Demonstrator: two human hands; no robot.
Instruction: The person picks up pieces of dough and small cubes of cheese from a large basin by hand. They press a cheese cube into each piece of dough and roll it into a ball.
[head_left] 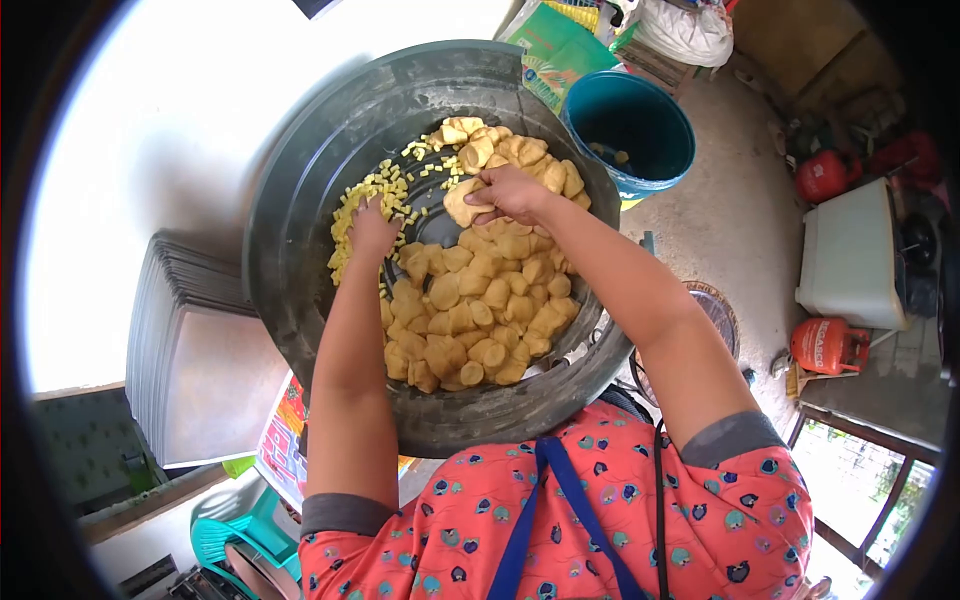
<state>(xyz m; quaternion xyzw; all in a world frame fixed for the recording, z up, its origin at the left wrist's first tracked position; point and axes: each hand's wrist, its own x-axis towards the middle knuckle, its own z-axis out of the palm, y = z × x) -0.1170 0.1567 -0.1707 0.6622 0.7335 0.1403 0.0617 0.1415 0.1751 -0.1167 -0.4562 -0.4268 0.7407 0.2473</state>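
A wide dark basin [430, 420] holds a large heap of yellow-tan dough pieces [480, 300] and, on its left side, small yellow cubes [345, 225]. My left hand [373, 228] reaches into the cubes with its fingers pointing down; the fingertips are partly hidden among them, and what they hold, if anything, cannot be made out. Over the upper part of the dough heap, my right hand [510, 195] grips one dough piece [462, 202] between thumb and fingers. Dark basin floor shows between the cubes and the dough.
Beyond the basin at the upper right stands a blue bucket [580, 110], beside a green bag [560, 50]. Stacked trays [215, 380] lean at the left. Red gas cylinders [828, 345] and a white appliance [850, 255] are at the far right. A teal chair [245, 530] is at lower left.
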